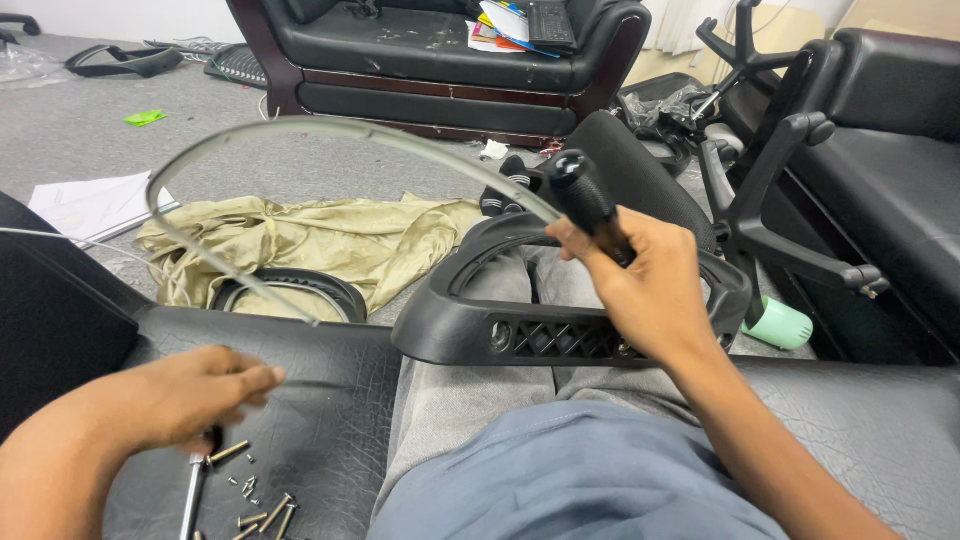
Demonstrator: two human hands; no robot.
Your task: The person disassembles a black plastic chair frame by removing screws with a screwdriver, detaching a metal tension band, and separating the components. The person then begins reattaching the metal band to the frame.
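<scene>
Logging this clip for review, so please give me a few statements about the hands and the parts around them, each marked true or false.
1. The right hand grips a black ribbed tool handle. True.
2. The left hand holds the black tool handle. False: it is over the loose silver metal bolts on the black leather seat cushion.
3. A black plastic chair frame with a lattice front rests across the person's lap. True.
4. The crumpled olive-green cloth lies on the black sofa. False: it lies on the grey floor in front of the sofa.
5. The curved grey strip arches above the cloth. True.
</scene>
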